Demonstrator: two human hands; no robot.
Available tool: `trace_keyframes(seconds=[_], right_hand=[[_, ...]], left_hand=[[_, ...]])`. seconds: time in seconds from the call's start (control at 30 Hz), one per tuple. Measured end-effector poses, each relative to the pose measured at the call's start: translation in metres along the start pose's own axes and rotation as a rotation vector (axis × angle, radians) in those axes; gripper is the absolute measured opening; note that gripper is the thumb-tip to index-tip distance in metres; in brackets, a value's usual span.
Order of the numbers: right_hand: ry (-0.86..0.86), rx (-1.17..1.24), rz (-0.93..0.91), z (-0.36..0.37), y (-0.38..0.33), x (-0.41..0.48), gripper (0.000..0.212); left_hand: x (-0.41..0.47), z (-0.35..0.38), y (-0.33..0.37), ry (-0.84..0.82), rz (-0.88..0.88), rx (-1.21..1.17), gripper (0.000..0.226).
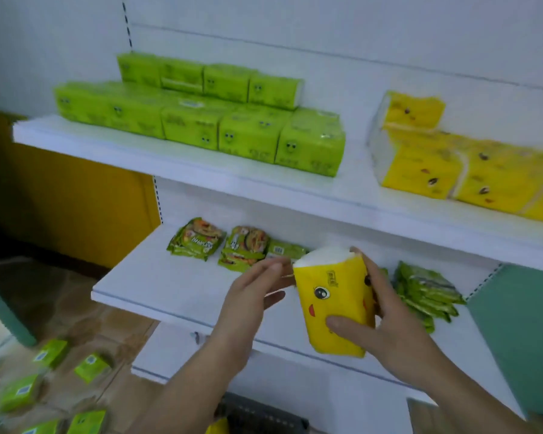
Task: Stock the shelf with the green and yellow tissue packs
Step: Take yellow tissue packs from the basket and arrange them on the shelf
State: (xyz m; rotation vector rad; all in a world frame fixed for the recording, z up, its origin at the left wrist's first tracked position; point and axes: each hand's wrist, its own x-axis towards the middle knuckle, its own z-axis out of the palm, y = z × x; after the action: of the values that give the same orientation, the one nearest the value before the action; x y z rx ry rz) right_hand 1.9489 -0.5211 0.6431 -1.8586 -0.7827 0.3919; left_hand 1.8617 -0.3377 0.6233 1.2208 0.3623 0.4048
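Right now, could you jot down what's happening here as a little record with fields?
Held item: yellow tissue pack, upright, white end up
Right hand: grips the pack
Left hand: fingers straight, beside the pack's left edge
Upper shelf: green tissue packs on the left, stacked yellow packs on the right
Lower shelf: green snack packets
Floor: loose green packs
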Motion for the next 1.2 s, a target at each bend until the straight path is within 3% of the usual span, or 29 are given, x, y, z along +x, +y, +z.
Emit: trace_keyframes(seconds=[0.33, 0.67, 0.77, 0.97, 1.1, 1.2], right_hand=[[0.092, -0.206, -0.223, -0.147, -0.072, 0.039, 0.09], [0.22, -0.425, -0.288, -0.3, -0.098, 0.115, 0.094], [0.23, -0.525, -0.258, -0.336, -0.087, 0.153, 0.094], [0.12, -0.847, -0.235, -0.379, -0.058, 0.227, 0.096], [0.045, -0.985, -0.222, -0.391, -0.049, 0.266, 0.099], [-0.018, -1.069, -0.198, -0.394, -0.044, 0.286, 0.099]], left_hand=[[0.063, 0.116, 0.073, -0.179, 0.173, -0.008, 0.023], [0.166, 0.225, 0.117, -0.201, 0.331, 0.138, 0.021], [0.207, 0.251, 0.119, -0.125, 0.447, 0.318, 0.02], [0.268, 0.274, 0.122, 0.056, 0.821, 0.975, 0.035], [0.294, 0.28, 0.126, 0.025, 0.824, 1.318, 0.046], [0.305, 0.282, 0.121, -0.005, 0.788, 1.423, 0.048]])
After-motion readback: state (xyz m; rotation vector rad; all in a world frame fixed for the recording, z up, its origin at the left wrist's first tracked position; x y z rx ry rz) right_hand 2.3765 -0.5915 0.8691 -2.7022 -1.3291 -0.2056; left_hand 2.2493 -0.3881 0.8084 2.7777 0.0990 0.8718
